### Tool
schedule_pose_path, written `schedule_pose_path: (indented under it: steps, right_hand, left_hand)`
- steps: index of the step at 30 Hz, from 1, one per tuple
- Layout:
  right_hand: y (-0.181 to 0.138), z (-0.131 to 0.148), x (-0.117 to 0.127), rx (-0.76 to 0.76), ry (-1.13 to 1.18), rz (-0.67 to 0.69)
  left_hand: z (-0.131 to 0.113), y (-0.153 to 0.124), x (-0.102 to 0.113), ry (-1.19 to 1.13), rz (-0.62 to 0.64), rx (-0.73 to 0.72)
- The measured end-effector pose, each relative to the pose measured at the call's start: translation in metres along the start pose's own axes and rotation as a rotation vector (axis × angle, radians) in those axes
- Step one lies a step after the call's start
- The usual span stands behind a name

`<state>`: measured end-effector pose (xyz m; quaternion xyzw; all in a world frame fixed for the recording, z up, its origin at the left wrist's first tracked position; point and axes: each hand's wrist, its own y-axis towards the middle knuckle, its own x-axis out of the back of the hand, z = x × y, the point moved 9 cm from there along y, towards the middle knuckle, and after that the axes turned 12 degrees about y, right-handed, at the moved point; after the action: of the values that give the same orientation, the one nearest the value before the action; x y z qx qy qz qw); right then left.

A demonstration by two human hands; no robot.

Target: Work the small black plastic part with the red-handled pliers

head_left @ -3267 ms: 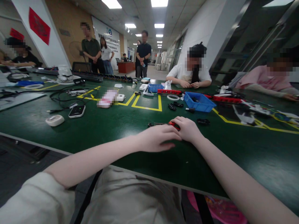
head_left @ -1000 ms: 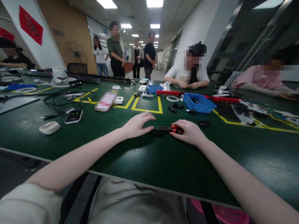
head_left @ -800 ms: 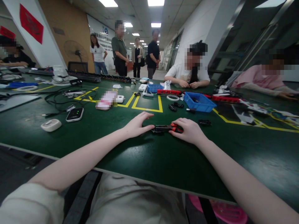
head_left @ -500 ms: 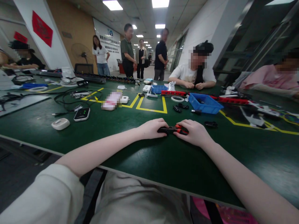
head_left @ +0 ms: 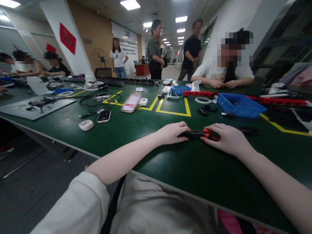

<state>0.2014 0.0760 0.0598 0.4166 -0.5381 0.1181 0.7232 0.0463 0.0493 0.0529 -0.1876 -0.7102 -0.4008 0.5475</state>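
Note:
Above the green table (head_left: 161, 169), near its front edge, my right hand (head_left: 227, 138) grips the red-and-black handles of a pair of pliers (head_left: 210, 135). Its jaws point left toward my left hand (head_left: 173, 132). The fingers of that left hand are closed on a small black piece (head_left: 185, 134) right at the jaws. Whether the jaws bite on this piece cannot be made out, and my left fingers hide part of it.
Several black bundles (head_left: 203, 111) and a blue bin (head_left: 240, 105) lie beyond my right hand. Left of my hands are a white case (head_left: 86, 125), a small device with a lit screen (head_left: 104, 116), a phone (head_left: 131, 103) and black cables. A person (head_left: 224, 73) sits opposite.
My head has turned left, so the whole scene sits further right in view. Both hands keep their holds on the pliers and the black piece.

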Motion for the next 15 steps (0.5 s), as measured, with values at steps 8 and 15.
schedule_pose_path:
  steps: [8, 15]
  right_hand:
    - [-0.0005, -0.0034, -0.0012, -0.025, 0.039, 0.013]
    - [-0.0008, -0.0067, -0.0038, -0.067, 0.072, 0.022]
  left_hand:
    - [-0.0033, -0.0006, 0.002, 0.054, 0.017, -0.029]
    - [-0.0006, -0.0006, -0.0003, 0.054, 0.011, -0.047]
